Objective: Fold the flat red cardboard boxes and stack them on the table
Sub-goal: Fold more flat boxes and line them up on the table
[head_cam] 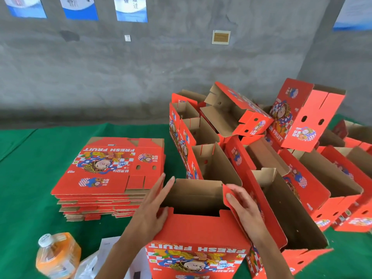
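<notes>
Against a rough grey concrete wall (161,67) hung with blue-and-white posters (131,9), we look down on a green-covered surface (30,178) crowded with red cardboard. At the near edge, in front of us, stands the half-formed box (198,234), upright with its brown inside showing and its "FRESH FRUIT" face turned toward us. Our left hand (155,208) lies along the box's left wall, its fingers (165,188) straight and pressed together against the cardboard, thumb over the front rim. Our right hand (244,206) holds the right-hand flap (228,195), fingers curled behind it and thumb on its red face, pinching it. Just left of the box sits the stack of flat boxes (108,174), printed side up, its layers slightly staggered. To the right and behind, touching the box we hold, a loose pile of folded boxes (261,148) leans and tumbles together, most open-topped, two lying tilted on top of the heap. At the lower left, near the edge of the surface, we see a plastic bottle of orange drink (57,255) with a white cap, and beside it some white paper (108,248) and a clear plastic bag (88,266).
</notes>
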Demonstrator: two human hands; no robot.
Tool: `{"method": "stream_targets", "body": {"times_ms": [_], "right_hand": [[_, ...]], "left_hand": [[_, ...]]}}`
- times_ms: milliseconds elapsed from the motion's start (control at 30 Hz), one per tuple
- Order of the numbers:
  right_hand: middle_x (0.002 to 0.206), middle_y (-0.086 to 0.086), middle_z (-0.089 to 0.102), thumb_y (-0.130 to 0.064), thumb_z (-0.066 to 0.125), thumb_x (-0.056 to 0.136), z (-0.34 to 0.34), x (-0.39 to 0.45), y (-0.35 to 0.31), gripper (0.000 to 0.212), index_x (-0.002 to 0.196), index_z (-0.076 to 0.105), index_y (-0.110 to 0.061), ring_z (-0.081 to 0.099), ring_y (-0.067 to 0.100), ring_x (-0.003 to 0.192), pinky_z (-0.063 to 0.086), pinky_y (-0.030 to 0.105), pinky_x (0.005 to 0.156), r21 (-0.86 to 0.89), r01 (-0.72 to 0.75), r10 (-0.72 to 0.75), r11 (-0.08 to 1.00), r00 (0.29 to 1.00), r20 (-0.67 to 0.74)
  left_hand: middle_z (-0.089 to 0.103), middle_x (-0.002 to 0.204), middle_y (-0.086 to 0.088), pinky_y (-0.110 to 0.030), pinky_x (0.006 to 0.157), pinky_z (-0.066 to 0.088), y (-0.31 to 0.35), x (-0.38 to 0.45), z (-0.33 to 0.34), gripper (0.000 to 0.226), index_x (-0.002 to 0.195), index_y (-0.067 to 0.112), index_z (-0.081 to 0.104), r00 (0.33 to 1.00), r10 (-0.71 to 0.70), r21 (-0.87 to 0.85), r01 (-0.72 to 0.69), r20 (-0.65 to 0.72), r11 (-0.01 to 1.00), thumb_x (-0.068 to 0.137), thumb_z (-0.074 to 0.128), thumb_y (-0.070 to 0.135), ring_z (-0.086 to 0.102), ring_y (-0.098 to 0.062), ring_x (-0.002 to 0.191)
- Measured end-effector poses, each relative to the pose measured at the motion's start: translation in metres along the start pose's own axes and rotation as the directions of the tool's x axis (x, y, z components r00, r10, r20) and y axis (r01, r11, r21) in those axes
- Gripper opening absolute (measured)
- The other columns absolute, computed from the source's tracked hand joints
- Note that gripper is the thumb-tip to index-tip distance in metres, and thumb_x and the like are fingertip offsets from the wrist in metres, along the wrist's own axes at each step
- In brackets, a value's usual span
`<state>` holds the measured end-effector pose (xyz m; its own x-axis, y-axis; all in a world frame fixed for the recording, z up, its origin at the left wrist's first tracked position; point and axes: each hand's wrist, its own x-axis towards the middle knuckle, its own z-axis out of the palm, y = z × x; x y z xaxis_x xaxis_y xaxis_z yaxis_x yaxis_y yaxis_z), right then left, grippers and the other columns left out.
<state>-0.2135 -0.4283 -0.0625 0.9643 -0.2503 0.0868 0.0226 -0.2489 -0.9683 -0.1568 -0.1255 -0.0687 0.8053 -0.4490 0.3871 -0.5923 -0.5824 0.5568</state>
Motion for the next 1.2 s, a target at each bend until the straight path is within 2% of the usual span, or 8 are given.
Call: {"method": "stream_targets", "body": {"times_ms": [200,400,600,700,800,967,1067,1200], "right_hand": [[0.124,-0.030,0.064,-0.047,0.066,0.095,-0.012,0.020,-0.015,0.034,0.128,0.063,-0.053,0.059,-0.011,0.115,0.051,0.010,0.084,-0.064,0.049,-0.034,0.997,0.974,0.222],[0.057,-0.001,0.060,-0.069,0.067,0.087,0.010,0.055,-0.015,0.042,0.083,0.075,-0.028,0.060,0.010,0.053,0.049,0.025,0.055,-0.130,0.073,-0.069,0.989,0.997,0.033],[0.084,-0.017,0.070,-0.070,0.058,0.093,0.023,0.069,-0.003,0.032,0.094,0.066,-0.039,0.066,0.002,0.086,0.051,0.031,0.083,-0.487,0.096,-0.055,0.868,0.994,0.097],[0.109,-0.024,0.073,-0.083,0.054,0.086,0.012,0.054,-0.001,0.049,0.123,0.066,-0.052,0.067,-0.003,0.106,0.053,0.023,0.092,-0.320,0.105,-0.039,0.941,0.978,0.207],[0.085,-0.024,0.073,-0.098,0.028,0.079,0.003,0.039,0.001,0.049,0.096,0.064,-0.069,0.070,-0.007,0.085,0.053,0.011,0.063,-0.167,-0.013,0.028,0.986,0.996,0.088],[0.066,0.008,0.069,-0.082,0.040,0.094,0.000,0.040,0.006,0.068,0.073,0.066,-0.023,0.073,0.024,0.065,0.059,0.037,0.066,-0.095,0.051,-0.037,0.994,0.988,0.150],[0.085,-0.006,0.074,-0.073,0.051,0.096,-0.005,0.039,0.013,0.044,0.099,0.072,-0.034,0.074,0.013,0.081,0.058,0.027,0.072,-0.187,0.136,-0.097,0.973,0.974,0.205],[0.126,-0.029,0.062,-0.054,0.060,0.099,-0.011,0.039,0.020,0.044,0.140,0.052,-0.041,0.059,-0.002,0.122,0.051,0.028,0.102,-0.480,0.175,-0.021,0.860,0.951,0.308]], "left_hand": [[0.014,0.170,0.022,-0.016,0.124,0.016,-0.006,0.000,0.004,0.091,0.165,0.040,0.006,0.998,-0.012,-0.117,0.004,-0.064,0.993,0.100,0.066,0.017,0.015,-0.003,0.157],[0.033,0.165,0.019,-0.031,0.122,0.029,-0.007,-0.001,0.006,0.085,0.166,0.031,-0.002,1.000,-0.015,-0.164,0.014,-0.009,0.986,0.105,0.055,0.016,0.035,-0.007,0.151],[0.017,0.168,0.026,-0.038,0.124,0.024,-0.014,-0.004,0.014,0.032,0.126,0.037,0.072,0.997,0.006,-0.074,0.000,0.077,0.997,0.109,0.047,0.046,0.008,-0.008,0.159],[0.012,0.167,0.024,-0.049,0.124,0.028,-0.022,0.002,0.020,0.021,0.123,0.039,0.062,0.996,-0.063,-0.082,0.069,0.067,0.994,0.105,0.060,0.029,0.008,-0.010,0.157],[0.002,0.167,0.020,-0.048,0.123,0.032,-0.025,0.009,0.020,0.062,0.141,0.043,0.030,0.974,-0.210,-0.176,0.223,0.088,0.959,0.097,0.071,0.027,0.013,-0.011,0.156],[0.021,0.161,0.029,-0.024,0.117,0.036,-0.026,0.016,0.018,0.074,0.154,0.062,0.013,0.957,-0.185,-0.234,0.237,0.222,0.943,0.104,0.060,0.035,0.026,0.013,0.142],[0.028,0.159,0.024,-0.009,0.103,0.041,-0.032,0.014,0.019,0.066,0.155,0.056,0.021,0.947,-0.223,-0.322,0.290,0.230,0.901,0.103,0.058,0.042,0.035,0.012,0.138],[0.044,0.150,0.013,-0.027,0.094,0.056,-0.037,0.011,0.016,0.056,0.150,0.058,0.031,0.888,-0.350,-0.467,0.455,0.297,0.759,0.105,0.057,0.037,0.055,-0.013,0.128]]}}
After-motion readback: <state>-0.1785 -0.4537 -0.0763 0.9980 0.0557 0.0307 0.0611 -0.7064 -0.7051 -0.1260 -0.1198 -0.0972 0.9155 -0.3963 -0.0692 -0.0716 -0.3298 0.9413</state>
